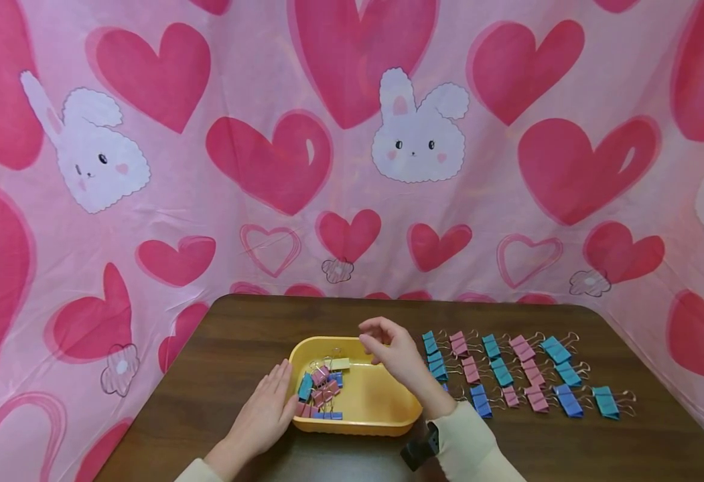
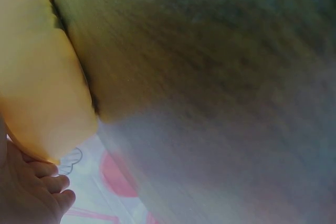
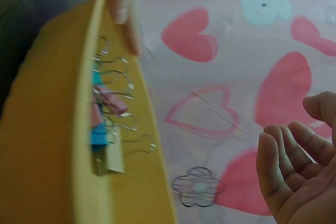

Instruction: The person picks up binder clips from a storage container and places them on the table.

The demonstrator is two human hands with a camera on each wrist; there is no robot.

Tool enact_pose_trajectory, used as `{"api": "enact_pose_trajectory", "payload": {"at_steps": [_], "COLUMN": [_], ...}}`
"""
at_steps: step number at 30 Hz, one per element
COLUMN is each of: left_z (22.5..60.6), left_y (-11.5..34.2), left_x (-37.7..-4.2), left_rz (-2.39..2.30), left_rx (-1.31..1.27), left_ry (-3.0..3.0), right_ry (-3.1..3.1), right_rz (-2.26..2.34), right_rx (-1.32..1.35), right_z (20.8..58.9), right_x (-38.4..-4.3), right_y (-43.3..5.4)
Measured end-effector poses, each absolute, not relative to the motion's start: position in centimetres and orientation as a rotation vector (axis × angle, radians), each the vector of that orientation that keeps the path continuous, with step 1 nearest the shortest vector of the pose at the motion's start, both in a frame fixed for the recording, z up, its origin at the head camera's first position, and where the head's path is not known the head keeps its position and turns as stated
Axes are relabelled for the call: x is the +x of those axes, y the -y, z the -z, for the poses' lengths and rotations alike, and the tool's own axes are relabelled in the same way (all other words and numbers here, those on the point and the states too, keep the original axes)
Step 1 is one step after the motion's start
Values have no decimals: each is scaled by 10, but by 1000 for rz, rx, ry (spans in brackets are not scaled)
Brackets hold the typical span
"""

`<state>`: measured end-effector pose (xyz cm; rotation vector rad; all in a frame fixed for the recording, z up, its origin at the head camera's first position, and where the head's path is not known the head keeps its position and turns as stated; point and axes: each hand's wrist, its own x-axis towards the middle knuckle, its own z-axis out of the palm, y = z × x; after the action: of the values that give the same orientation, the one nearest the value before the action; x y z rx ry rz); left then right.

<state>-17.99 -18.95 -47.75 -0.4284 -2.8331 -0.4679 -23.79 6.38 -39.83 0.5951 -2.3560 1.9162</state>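
Observation:
A yellow plastic tray (image 1: 382, 427) stands on the table with a pile of binder clips at its left end. Among them are pink (image 1: 325, 392), teal (image 1: 305, 387), blue (image 1: 327, 416) and pale yellow (image 1: 339, 363) ones. My left hand (image 1: 262, 414) rests along the tray's left side, fingers straight. In the left wrist view, part of that hand (image 2: 31, 187) shows against the tray wall (image 2: 47, 87). Over the tray's right part hovers my right hand (image 1: 395, 351), fingers loosely bent. The right wrist view shows nothing held in that hand (image 3: 302, 177).
Right of the tray, several teal, pink and blue binder clips (image 1: 500, 371) lie in columns on the dark wooden table (image 1: 243, 335). A lone teal clip (image 1: 605, 402) lies at the far right. A pink curtain (image 1: 352, 174) with hearts and rabbits hangs behind the table.

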Motion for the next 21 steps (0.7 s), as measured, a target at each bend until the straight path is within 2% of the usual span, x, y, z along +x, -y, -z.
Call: {"api": "enact_pose_trajectory", "payload": {"at_steps": [16,21], "left_z": [476,476], "left_y": [189,189], "left_x": [-181,-181], "left_rz": [491,481], "left_rx": [-412,-422], "left_ry": [2866,2842], "right_ry": [2506,2576], "right_rz": [-1943,-1952], "right_rx": [707,767], "right_z": [438,431], "right_x": [-240,-227], "right_y": [-35,-33]}}
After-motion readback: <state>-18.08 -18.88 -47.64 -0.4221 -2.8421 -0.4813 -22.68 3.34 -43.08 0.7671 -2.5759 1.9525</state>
